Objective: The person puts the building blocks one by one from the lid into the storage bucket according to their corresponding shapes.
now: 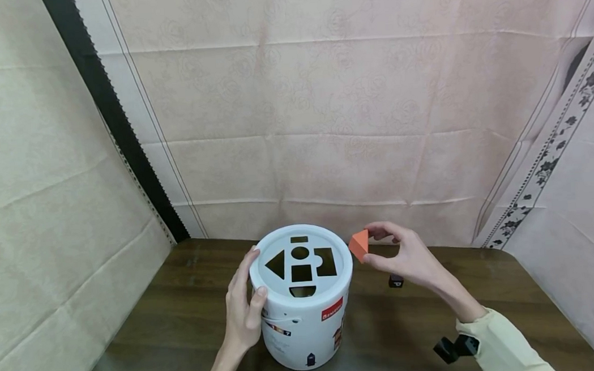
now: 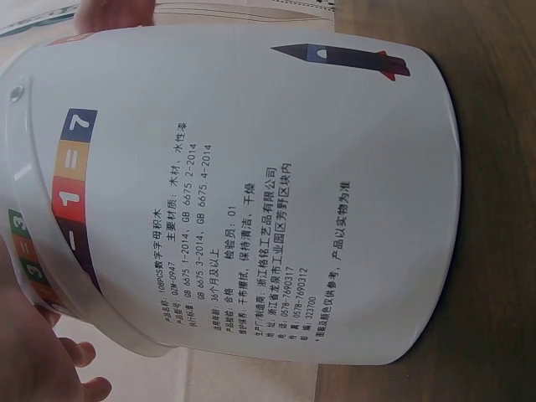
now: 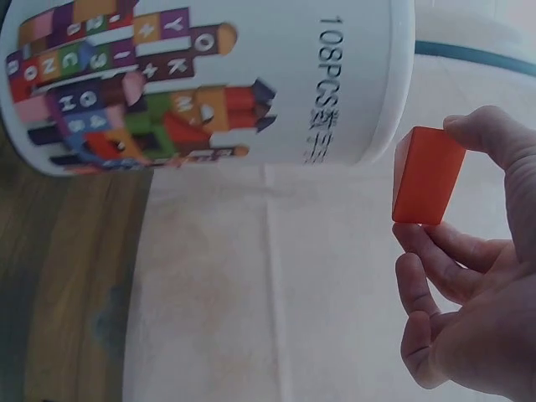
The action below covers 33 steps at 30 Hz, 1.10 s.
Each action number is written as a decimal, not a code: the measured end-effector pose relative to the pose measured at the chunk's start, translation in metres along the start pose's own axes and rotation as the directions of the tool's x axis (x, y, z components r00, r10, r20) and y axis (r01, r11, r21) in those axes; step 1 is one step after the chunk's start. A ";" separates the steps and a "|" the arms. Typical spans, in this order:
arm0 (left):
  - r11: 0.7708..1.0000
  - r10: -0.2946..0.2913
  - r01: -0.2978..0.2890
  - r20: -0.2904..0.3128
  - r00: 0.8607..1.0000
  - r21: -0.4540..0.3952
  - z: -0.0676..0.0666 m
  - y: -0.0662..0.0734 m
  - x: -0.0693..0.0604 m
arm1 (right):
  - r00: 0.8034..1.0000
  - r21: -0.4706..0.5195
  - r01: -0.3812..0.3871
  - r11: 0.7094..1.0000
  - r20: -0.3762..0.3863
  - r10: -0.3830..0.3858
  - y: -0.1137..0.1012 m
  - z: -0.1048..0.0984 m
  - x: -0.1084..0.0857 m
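Note:
A white toy-block bucket [image 1: 306,335] stands upright on the table, its lid [image 1: 308,241] cut with a triangle, a circle and several other holes. My left hand [image 1: 243,311] grips the lid's left edge, thumb on the near side, fingers along the rim. In the left wrist view that hand [image 2: 38,352] is partly cut off at the frame's edge. Just right of the lid my right hand [image 1: 403,253] pinches an orange triangular block [image 1: 359,245] between thumb and fingers. The right wrist view shows the orange block [image 3: 429,176] beside the bucket's rim, apart from it.
A small black block with a letter P [image 1: 396,281] lies on the wooden table [image 1: 183,328] below the right hand. A black device [image 1: 456,348] is fixed at the right sleeve. Pale cloth [image 1: 296,94] hangs behind the table and on both sides.

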State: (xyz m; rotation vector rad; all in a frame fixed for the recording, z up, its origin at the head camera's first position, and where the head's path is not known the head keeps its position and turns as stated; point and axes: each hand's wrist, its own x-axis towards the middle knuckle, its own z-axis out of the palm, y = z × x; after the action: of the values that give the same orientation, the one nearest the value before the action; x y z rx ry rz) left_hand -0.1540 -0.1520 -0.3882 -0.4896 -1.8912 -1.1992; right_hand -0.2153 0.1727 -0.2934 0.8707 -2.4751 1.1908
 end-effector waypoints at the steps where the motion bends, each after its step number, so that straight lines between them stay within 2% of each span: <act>1: 1.000 0.002 -0.002 0.000 1.000 0.000 0.000 0.000 0.000 | 1.000 0.002 0.008 1.000 0.005 -0.008 -0.003 0.001 0.002; 11: 1.000 0.012 -0.012 -0.005 1.000 -0.001 0.000 0.001 0.000 | 0.993 0.021 0.091 0.996 0.078 -0.092 -0.027 0.019 0.023; 18: 1.000 0.004 -0.004 0.001 1.000 -0.002 -0.001 0.000 0.001 | 0.984 0.071 0.105 0.992 0.141 -0.114 -0.042 0.037 0.037; 23: 1.000 -0.015 0.015 0.014 1.000 -0.003 -0.001 0.001 0.001 | 0.976 0.060 0.130 0.990 0.170 -0.139 -0.052 0.053 0.047; 28: 0.999 -0.044 0.044 0.033 0.998 -0.001 -0.002 0.002 0.000 | 0.958 0.077 0.175 0.982 0.215 -0.188 -0.060 0.069 0.057; 33: 0.999 -0.040 0.040 0.038 0.999 -0.002 -0.002 0.001 0.002 | 0.937 0.089 0.240 0.967 0.241 -0.255 -0.063 0.079 0.066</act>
State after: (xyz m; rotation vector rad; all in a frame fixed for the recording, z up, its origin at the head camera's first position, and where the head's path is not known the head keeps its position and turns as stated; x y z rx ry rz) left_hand -0.1532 -0.1531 -0.3856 -0.4815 -1.9394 -1.2267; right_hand -0.2261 0.0539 -0.2738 1.3818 -2.4306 1.1297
